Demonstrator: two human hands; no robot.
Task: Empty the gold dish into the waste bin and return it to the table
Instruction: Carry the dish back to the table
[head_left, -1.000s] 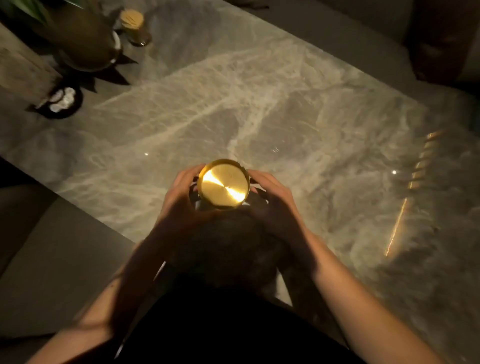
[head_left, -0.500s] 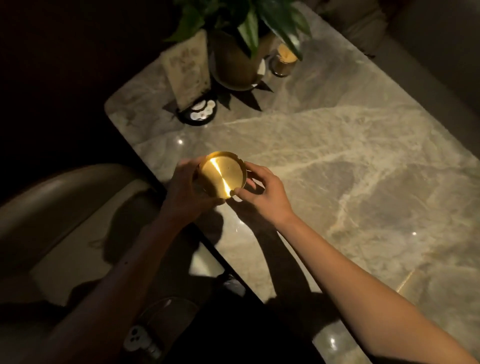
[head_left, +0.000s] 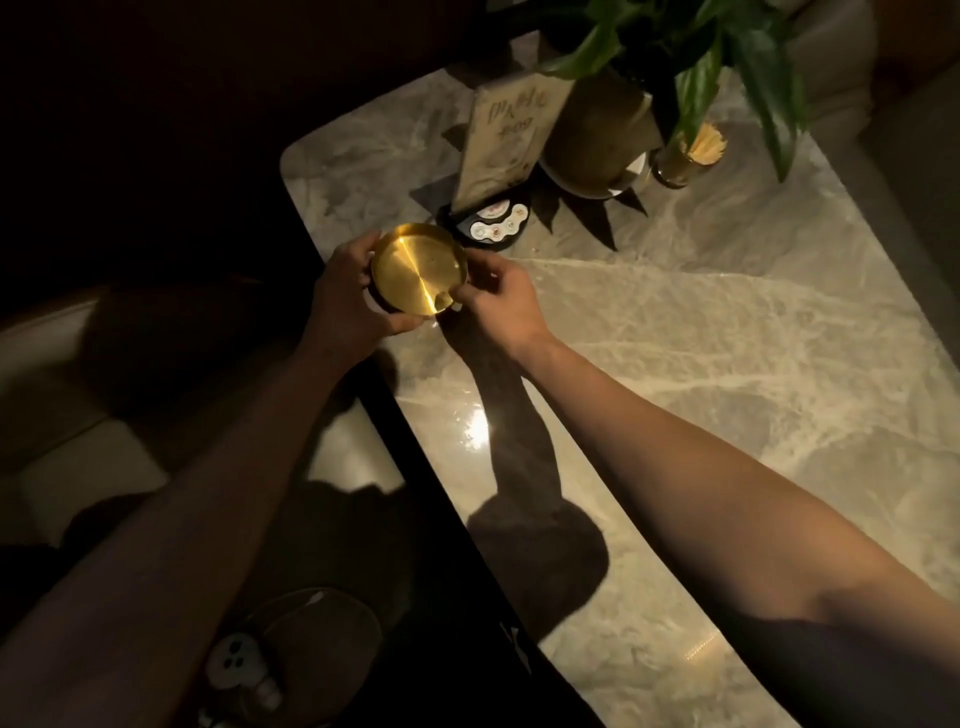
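Gripping the gold dish (head_left: 418, 269) from its nine o'clock side, the left hand (head_left: 347, 296) curls its fingers over the far rim and its thumb under the near edge. The dish sits low over the left edge of the marble table (head_left: 675, 364), close to the corner; in this dim light I cannot tell whether its base touches the stone. Its brushed inside looks bare. At the dish's four o'clock the right hand (head_left: 501, 301) pinches the rim between thumb and fingertips, both forearms reaching in from below. At one o'clock from the dish, just beside it, lies a round black call button pad (head_left: 493, 228), with a standing card sign (head_left: 506, 140) rising behind it. Farther right stand a potted plant (head_left: 602, 140) on a white saucer and a toothpick holder (head_left: 691, 156).
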